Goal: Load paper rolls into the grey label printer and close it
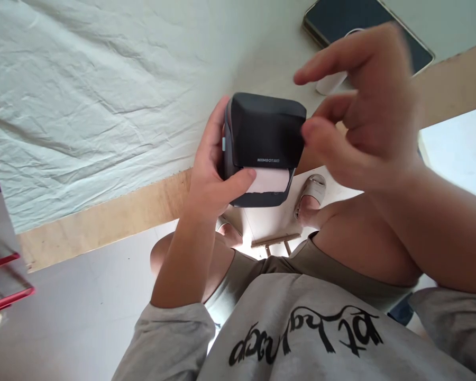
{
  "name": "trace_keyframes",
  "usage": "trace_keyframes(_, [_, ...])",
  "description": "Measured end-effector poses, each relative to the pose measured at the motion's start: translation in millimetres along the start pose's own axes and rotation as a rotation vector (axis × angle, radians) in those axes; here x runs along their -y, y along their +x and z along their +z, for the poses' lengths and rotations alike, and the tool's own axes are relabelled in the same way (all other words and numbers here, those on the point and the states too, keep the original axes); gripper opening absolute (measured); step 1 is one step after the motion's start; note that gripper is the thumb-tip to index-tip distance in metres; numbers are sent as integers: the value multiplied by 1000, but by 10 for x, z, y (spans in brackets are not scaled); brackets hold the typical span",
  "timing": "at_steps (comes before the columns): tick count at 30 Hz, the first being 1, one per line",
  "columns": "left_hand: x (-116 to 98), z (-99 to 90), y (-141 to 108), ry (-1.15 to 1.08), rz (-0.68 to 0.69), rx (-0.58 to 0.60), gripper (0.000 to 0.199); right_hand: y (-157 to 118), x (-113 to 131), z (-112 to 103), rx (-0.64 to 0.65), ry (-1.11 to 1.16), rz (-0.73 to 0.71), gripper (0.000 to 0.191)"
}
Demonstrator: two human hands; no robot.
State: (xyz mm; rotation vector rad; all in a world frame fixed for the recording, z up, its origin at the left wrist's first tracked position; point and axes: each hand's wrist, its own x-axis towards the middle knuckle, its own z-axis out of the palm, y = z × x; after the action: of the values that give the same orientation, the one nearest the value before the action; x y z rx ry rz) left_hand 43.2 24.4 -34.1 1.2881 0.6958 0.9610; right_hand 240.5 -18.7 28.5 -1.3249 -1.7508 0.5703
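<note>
A small black label printer [267, 129] with "NIIMBOT" lettering is held up over the table's front edge. A strip of white paper [270, 180] shows at its lower opening. My left hand [218, 174] grips the printer from the left side, its thumb lying on the paper. To the right of the printer, my right hand [365, 111] is raised with its fingers apart and slightly blurred. Its thumb tip is by the printer's right side; whether they touch is unclear. Partly hidden behind the right hand is a white roll-like object [330, 83].
A dark tablet or phone [341, 18] lies on the table at the upper right. Wrinkled pale cloth [83, 95] covers the table, with a bare wooden edge [115, 222] along its front. A red-edged rack [8, 280] stands at the far left. My legs and a stool part [275, 242] are below.
</note>
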Motion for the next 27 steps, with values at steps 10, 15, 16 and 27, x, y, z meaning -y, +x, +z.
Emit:
trace_keyframes(10, [-221,147,-26,-76,-116,-78,35,63,-211,154,295,103,218,63])
trace_keyframes(15, [-236,143,-21,-123,-119,-59,28,70,-237,180,291,103,222,64])
trace_keyframes(16, [-236,142,-18,-124,-123,-52,29,67,-239,184,286,99,218,64])
trace_keyframes(27, [-234,132,34,-309,-123,-82,19,26,-200,175,167,75,41,50])
